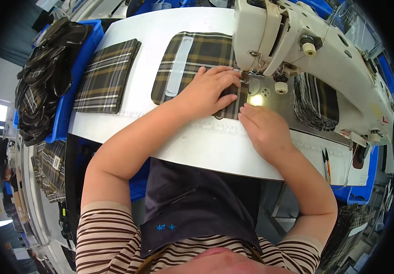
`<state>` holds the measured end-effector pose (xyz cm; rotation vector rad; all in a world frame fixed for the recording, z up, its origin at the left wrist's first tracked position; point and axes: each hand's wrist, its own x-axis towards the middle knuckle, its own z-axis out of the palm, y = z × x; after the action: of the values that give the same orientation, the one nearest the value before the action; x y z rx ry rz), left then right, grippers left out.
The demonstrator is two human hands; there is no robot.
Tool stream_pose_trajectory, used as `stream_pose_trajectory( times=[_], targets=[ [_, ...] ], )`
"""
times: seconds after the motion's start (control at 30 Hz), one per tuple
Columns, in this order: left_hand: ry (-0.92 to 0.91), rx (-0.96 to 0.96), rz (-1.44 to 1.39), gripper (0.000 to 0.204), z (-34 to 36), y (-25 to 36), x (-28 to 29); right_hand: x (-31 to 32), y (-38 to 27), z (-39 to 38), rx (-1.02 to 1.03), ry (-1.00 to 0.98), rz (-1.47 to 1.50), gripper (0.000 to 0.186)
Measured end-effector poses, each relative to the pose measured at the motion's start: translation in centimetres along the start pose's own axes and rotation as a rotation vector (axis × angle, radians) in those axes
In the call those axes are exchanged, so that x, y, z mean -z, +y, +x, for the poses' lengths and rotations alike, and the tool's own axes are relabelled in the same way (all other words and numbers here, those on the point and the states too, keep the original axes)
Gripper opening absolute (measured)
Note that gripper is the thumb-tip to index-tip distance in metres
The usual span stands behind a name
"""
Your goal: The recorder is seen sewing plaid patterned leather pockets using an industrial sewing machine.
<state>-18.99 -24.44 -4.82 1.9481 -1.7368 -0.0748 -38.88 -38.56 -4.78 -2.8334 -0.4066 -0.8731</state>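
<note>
- Stretching across the middle of the view, the white table [147,32] curves toward the person and has a printed measuring scale along its near side.
- The pale sewing machine [320,59] stands at the right of the table, its head over the metal plate, where a patch of light shines.
- The blue bin [63,114], just beyond the table's left end, is heaped with dark fabric pieces [42,82].
- The plaid fabric panel [208,48], brown, black and white, lies flat on the table left of the machine head, its right side reaching the needle area.
- The plaid stack [105,75] rests near the table's left end, apart from the panel.
- The frayed plaid bundle [318,102] sits right of the needle, partly behind the machine's arm.
- The left hand [213,89] is palm down on the panel, thumb parted from the fingers, fingertips close to the needle.
- The right hand [265,130] lies with fingers together, fingertips at the panel's near right corner; whether it pinches the cloth cannot be told.
- The whitish strip [179,66] lies on the panel's left part.
- The slim orange-and-dark tool [327,164] lies near the table's right end.
</note>
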Motion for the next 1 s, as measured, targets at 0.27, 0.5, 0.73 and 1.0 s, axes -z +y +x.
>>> stream_pose_trajectory(
  times=[0.27, 0.5, 0.73, 1.0],
  targets=[
    [-0.003, 0.029, 0.002, 0.03, 2.1, -1.9, 0.1, -0.5, 0.6, 0.6, -0.147, -0.021, -0.032, 0.027],
    [0.004, 0.015, 0.126, 0.034, 3.6, -3.6, -0.3, 0.6, 0.7, 1.1, -0.267, -0.151, -0.109, 0.041],
    [-0.017, 0.052, 0.181, 0.037, 5.0, -5.3, -0.6, 0.6, 0.6, 1.0, -0.299, -0.164, -0.127, 0.048],
    [0.008, 0.113, 0.228, 0.037, 5.3, -5.7, -0.4, 0.6, 0.3, 1.2, -0.314, -0.16, -0.091, 0.046]
  ],
)
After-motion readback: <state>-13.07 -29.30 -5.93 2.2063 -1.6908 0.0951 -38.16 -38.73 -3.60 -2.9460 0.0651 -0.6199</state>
